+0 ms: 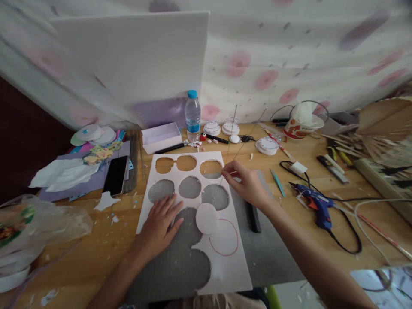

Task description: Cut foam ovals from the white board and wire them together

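Observation:
My left hand (pixel 162 223) lies flat with fingers spread on a white foam board (pixel 189 208) with several round holes cut through it. Near the board's upper right edge, my right hand (pixel 243 180) is closed in a pinch. Two thin wires (pixel 232 126) rise from it, slanting apart; a fine end shows below the fingertips, and I cannot tell whether they are one piece. A white foam disc (pixel 206 218) rests on the board, partly over a red drawn circle (pixel 237 238). Beneath is a grey cutting mat (pixel 270 257), with a black bar-shaped object (pixel 253 218) on it.
A water bottle (pixel 193 118) and a white box (pixel 162 137) stand behind the board. Left are a phone (pixel 116 174) and a plastic bag (pixel 61 221). Right lie a blue glue gun (pixel 317 204) with cables, a teal tool (pixel 277 182), a utility knife (pixel 333 168) and a paper cup (pixel 302 126).

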Action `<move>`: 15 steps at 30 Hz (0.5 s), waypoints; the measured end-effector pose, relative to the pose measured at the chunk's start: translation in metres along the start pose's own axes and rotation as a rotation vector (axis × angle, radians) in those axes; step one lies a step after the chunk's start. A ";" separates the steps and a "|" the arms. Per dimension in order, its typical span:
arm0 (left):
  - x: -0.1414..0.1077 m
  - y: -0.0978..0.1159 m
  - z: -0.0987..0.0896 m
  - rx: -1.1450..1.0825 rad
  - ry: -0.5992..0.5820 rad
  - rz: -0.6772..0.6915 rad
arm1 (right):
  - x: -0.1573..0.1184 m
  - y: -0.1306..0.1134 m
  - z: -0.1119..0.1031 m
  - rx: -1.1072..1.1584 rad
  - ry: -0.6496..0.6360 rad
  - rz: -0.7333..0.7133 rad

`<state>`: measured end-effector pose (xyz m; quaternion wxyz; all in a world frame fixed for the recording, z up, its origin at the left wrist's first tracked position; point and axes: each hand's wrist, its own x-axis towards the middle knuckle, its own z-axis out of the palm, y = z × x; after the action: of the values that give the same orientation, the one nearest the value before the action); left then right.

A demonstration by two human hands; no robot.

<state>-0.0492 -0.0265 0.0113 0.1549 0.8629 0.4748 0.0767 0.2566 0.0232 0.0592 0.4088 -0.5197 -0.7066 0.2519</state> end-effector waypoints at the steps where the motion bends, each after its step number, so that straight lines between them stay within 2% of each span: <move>1: 0.001 0.000 0.000 -0.019 0.022 0.003 | -0.001 0.001 0.000 0.000 -0.005 0.007; 5: 0.015 0.007 -0.013 -0.175 0.168 0.017 | -0.002 0.001 -0.003 0.007 -0.035 0.048; 9: 0.040 0.035 -0.045 -0.469 0.289 -0.001 | -0.002 -0.018 -0.008 0.266 -0.095 0.129; 11: 0.054 0.052 -0.062 -0.688 0.302 -0.049 | -0.004 -0.034 -0.007 0.437 -0.224 0.180; 15: 0.073 0.074 -0.080 -1.157 0.186 -0.174 | -0.018 -0.060 0.004 0.663 -0.595 0.314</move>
<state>0.0263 0.0136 0.1100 0.5637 0.5859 0.4366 0.3853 0.2234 -0.0134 0.0984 0.2894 -0.3667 -0.5874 0.6609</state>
